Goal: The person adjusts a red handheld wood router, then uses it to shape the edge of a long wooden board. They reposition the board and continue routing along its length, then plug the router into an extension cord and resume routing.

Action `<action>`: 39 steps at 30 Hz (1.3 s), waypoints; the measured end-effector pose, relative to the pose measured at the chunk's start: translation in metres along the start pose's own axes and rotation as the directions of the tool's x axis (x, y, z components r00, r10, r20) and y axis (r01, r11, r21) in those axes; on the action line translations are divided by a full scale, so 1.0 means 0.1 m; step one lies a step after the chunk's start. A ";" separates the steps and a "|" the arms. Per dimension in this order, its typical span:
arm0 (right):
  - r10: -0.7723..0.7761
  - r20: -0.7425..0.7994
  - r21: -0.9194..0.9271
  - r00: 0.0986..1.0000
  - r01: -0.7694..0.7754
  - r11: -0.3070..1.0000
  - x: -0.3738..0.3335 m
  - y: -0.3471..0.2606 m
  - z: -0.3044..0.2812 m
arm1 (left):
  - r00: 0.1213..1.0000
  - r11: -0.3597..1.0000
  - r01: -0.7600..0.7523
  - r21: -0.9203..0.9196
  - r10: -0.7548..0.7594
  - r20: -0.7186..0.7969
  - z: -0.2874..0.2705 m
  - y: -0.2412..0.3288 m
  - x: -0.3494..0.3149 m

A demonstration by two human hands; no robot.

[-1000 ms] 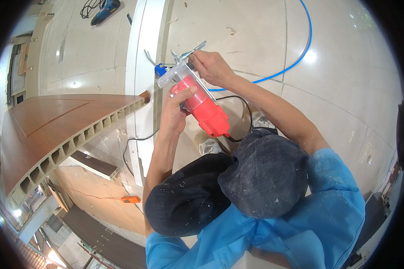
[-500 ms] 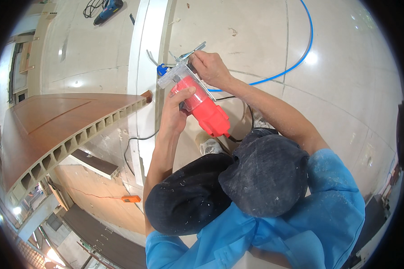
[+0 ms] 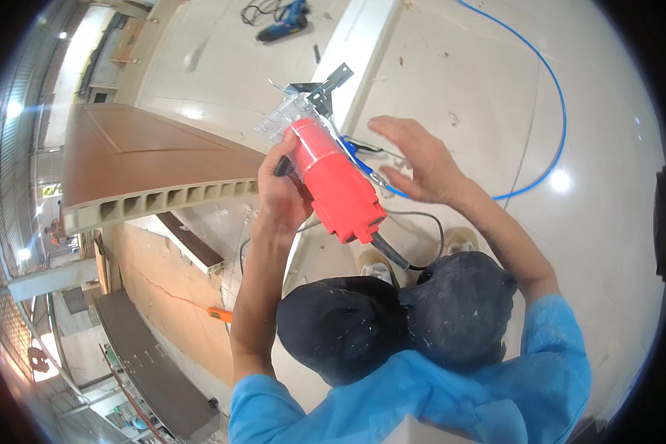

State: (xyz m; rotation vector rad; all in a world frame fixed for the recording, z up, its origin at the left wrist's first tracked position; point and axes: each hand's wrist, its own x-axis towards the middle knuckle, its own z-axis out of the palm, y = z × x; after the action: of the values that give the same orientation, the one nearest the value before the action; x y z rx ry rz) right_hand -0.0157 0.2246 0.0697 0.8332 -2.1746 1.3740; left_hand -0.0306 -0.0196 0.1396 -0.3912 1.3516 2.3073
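A red trim router with a clear plastic base tilts in front of my knees. My left hand is wrapped round its body near the base, thumb on top. A grey metal guide bracket sticks out beyond the base. My right hand is held off to the right of the router with its fingers apart and nothing in them. Between the router and that hand lies a blue air blow gun, partly hidden behind the router. From the router's lower end runs a black cord.
To the left, a brown hollow-core door panel shows its open cells. A long white beam runs past the router. A blue hose curves across the tiled floor. A blue power tool lies at the far side.
My right hand has let go of the metal bracket and moved right and down, its fingers opening. The router stays in my left hand, and its bracket shows more. The view has shifted.
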 end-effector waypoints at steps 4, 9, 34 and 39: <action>-0.255 0.024 0.047 0.967 0.253 0.966 0.40 -0.29 0.04 | 0.999 0.994 -0.029 -0.106 0.033 0.038 0.22 0.34 -0.13; -0.476 -0.213 0.209 0.853 0.516 0.831 0.88 -0.50 0.19 | 0.995 0.975 -0.037 -0.221 0.057 0.086 0.36 0.46 -0.28; 0.007 -0.074 0.027 0.997 -0.005 1.000 2.72 -1.76 -0.28 | 0.480 0.025 -0.700 0.714 0.757 0.443 0.98 1.69 -0.83; -0.189 0.082 0.118 0.979 0.179 0.977 2.98 -1.91 -0.46 | 0.463 0.150 -0.749 0.646 0.816 0.347 1.01 2.05 -0.86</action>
State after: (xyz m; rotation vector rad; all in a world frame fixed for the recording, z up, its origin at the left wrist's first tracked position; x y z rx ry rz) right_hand -0.0986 0.1274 0.4035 1.1304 -2.0437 1.3961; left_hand -0.0617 -0.0383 0.3815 0.7285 2.9014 2.0133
